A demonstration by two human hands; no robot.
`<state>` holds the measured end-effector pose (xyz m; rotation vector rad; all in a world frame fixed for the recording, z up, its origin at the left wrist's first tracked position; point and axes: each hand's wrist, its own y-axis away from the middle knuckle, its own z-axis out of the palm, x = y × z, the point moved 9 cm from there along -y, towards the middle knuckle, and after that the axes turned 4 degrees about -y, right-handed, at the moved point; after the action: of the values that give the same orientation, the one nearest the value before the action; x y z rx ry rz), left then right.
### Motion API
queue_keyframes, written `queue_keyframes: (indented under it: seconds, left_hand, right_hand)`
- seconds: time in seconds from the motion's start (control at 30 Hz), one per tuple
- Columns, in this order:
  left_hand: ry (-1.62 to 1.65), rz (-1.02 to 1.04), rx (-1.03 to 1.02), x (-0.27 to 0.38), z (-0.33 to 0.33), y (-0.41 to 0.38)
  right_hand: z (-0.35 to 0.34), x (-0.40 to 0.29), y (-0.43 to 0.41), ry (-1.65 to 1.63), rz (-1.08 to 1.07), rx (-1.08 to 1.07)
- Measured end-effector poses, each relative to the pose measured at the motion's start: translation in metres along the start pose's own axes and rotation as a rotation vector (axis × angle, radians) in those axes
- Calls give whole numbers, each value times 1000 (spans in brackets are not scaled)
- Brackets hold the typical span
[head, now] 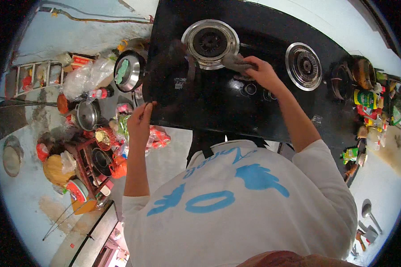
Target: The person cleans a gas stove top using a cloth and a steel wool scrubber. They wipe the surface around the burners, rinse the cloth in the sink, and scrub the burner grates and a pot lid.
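Observation:
My right hand [260, 71] grips a crumpled grey cloth [235, 63]. The cloth lies against the lower right edge of the left burner's metal ring [183, 41], on a glossy black cooktop [204, 106]. Just below that hand are the round control knobs [250, 89]. My left hand [141, 120] is at the left edge of the black surface, its fingers curled together near the edge. Whether it holds the edge or something small and dark is unclear. Farther right sits the second burner [305, 66], also with a shiny ring.
Left of the cooktop, a frying pan [127, 75] has a green item inside. Below it are a metal pot [88, 115], plastic bags [87, 78] and a red rack [87, 167]. At the right stand a dark ring-shaped object [341, 81], a brown pot [363, 71] and several bottles and packets [367, 99].

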<state>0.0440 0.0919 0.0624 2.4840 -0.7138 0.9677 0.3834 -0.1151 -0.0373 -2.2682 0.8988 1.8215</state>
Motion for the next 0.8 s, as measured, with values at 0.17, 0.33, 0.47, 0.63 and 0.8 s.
queue_keyframes:
  seconds: [0.17,0.33,0.47,0.63,0.8]
  left_hand:
    - [-81,255,200,49,31,-46]
    - [-55,432,295,84,91,-85]
    - [-134,411,300,74,122,-104]
    - [-181,448,359,70,136,-109]
    - [-177,395,330,63,143,-109]
  right_hand:
    - [-45,23,48,-286,73,163]
    - [-72,28,87,-389,129,265]
    - [-81,45,107,-382,165,326]
    - [-82,39,117,-421,240,358]
    - [-77,37,114,-451,233,345]
